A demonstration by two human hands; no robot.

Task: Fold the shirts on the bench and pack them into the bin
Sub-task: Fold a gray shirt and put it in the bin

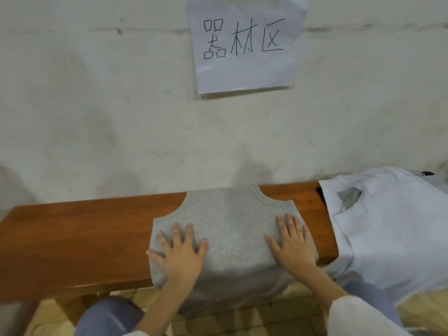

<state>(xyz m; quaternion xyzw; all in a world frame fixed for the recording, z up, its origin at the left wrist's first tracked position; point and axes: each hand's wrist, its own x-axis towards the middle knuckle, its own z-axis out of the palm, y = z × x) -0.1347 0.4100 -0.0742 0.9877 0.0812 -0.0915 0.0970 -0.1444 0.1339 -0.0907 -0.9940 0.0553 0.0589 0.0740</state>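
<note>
A grey sleeveless shirt (230, 226) lies flat across the wooden bench (72, 238), neckline toward the wall, its lower part hanging over the front edge. My left hand (180, 253) presses on its left side with fingers spread. My right hand (293, 243) lies flat on its right side, fingers straight. A pale blue-white shirt (392, 226) is heaped over the bench's right end, with a bit of grey cloth showing through its neck hole. No bin is in view.
A plastered wall stands right behind the bench, with a paper sign (244, 44) taped to it. My knees (109, 318) are under the bench's front edge, over a tiled floor. Bare bench top stretches to the left.
</note>
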